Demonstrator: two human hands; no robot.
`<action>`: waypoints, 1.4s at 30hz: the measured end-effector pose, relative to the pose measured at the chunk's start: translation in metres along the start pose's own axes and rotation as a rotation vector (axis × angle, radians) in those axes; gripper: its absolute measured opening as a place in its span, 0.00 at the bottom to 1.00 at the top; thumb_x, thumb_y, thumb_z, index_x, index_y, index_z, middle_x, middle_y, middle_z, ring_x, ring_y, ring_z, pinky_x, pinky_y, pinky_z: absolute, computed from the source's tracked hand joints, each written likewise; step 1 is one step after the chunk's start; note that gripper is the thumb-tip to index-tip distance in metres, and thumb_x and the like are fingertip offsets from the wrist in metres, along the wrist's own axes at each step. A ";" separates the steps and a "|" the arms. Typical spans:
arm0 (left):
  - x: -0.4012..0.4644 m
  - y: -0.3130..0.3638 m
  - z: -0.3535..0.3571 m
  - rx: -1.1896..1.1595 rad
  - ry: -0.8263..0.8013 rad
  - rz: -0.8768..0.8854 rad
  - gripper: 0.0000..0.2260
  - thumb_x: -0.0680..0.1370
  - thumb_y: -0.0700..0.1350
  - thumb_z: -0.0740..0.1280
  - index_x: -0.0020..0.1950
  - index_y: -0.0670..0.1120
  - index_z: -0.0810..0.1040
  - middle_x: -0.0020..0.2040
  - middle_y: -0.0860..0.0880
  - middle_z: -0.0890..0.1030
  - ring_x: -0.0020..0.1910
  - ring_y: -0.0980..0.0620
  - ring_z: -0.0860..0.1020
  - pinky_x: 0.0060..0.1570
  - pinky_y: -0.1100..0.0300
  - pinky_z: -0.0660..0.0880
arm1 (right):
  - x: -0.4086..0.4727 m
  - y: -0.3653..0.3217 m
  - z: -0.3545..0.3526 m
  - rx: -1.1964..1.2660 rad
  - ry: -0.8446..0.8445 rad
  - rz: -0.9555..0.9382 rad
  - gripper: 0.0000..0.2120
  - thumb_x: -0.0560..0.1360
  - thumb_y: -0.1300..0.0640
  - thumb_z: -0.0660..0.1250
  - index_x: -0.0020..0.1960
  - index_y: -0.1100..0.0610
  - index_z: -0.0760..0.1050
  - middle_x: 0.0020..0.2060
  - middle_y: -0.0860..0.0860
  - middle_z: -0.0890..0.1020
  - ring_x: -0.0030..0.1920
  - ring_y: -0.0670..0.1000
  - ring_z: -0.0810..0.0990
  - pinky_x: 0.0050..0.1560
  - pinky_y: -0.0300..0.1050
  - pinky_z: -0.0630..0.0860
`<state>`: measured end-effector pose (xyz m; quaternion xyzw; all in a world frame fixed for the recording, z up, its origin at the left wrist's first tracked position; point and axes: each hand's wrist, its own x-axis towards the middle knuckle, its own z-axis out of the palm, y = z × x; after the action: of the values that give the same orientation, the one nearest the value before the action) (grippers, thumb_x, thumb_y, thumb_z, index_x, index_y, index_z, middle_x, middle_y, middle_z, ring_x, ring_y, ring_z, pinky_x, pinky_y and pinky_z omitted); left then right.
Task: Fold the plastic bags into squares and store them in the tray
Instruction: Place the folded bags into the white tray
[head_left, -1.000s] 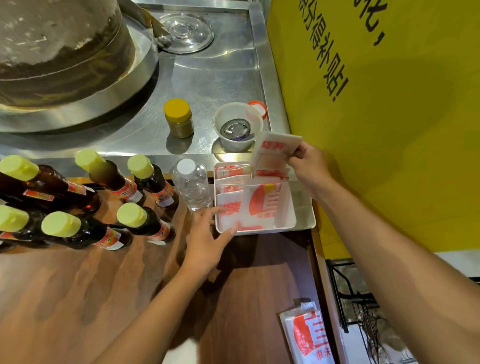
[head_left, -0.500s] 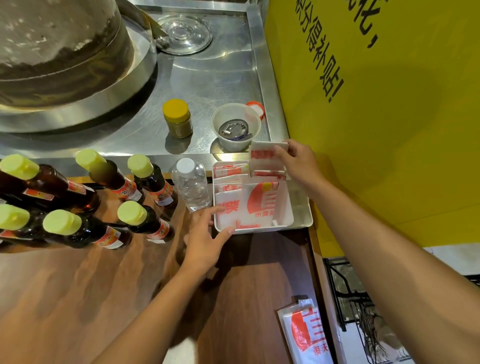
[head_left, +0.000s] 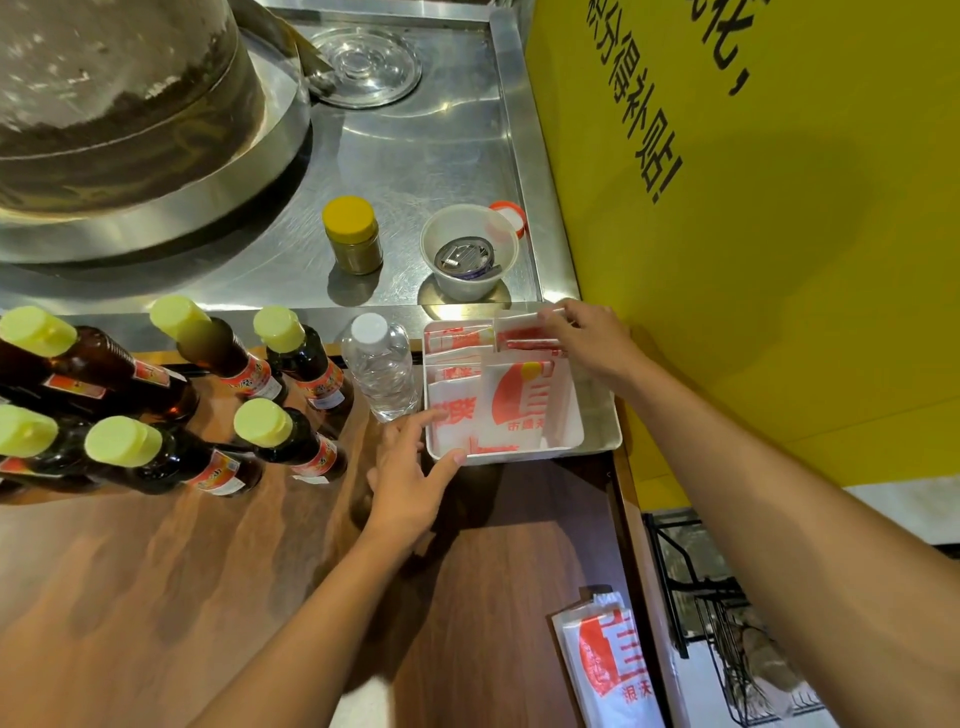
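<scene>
Right hand (head_left: 587, 340) reaches over the far end of the tray (head_left: 602, 439) and pinches a folded bag (head_left: 524, 338) with curled fingers, pushing it down at the back of the tray. Left hand (head_left: 410, 475) rests at the tray's near left corner with fingers spread and relaxed; its thumb touches the tray's front rim and one fingertip touches a bag inside. More folded bags (head_left: 511, 405) stand packed in the tray, white with red print. The tray sits on the brown bench (head_left: 156, 597), just beside a clear water bottle (head_left: 382, 364). Dark sauce bottles (head_left: 218, 353) with yellow caps stand to the left. Behind the tray are a white cup (head_left: 470, 252) and a small yellow-lidded jar (head_left: 353, 236) on a metal counter (head_left: 426, 156). Another bag (head_left: 608, 670) lies at the bench's near right edge, partly cut off. How many bags are in the tray is hard to tell.
</scene>
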<state>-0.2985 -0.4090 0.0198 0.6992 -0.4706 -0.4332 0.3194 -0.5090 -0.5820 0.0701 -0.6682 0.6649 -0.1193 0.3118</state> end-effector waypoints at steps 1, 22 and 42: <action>0.000 -0.002 0.001 0.006 0.002 0.004 0.20 0.73 0.64 0.65 0.58 0.82 0.61 0.72 0.57 0.68 0.70 0.48 0.68 0.70 0.34 0.65 | 0.002 0.002 0.002 0.029 0.030 0.003 0.30 0.73 0.29 0.51 0.48 0.50 0.80 0.48 0.51 0.84 0.57 0.59 0.78 0.59 0.64 0.73; -0.060 0.008 -0.005 0.004 -0.041 -0.010 0.16 0.82 0.44 0.65 0.70 0.53 0.72 0.65 0.55 0.67 0.68 0.51 0.69 0.70 0.52 0.69 | -0.142 0.033 0.018 0.327 0.174 0.118 0.15 0.80 0.62 0.64 0.66 0.52 0.77 0.57 0.50 0.78 0.56 0.49 0.77 0.51 0.38 0.74; -0.245 -0.028 0.126 0.147 -0.187 -0.358 0.21 0.84 0.52 0.62 0.74 0.44 0.69 0.67 0.47 0.76 0.66 0.45 0.74 0.65 0.54 0.72 | -0.466 0.135 0.113 -0.159 0.059 0.514 0.24 0.79 0.45 0.66 0.71 0.51 0.65 0.67 0.55 0.67 0.67 0.55 0.66 0.68 0.52 0.68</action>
<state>-0.4460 -0.1751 0.0173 0.7497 -0.3969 -0.5107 0.1404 -0.5950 -0.0934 0.0237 -0.4959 0.8288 -0.0028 0.2590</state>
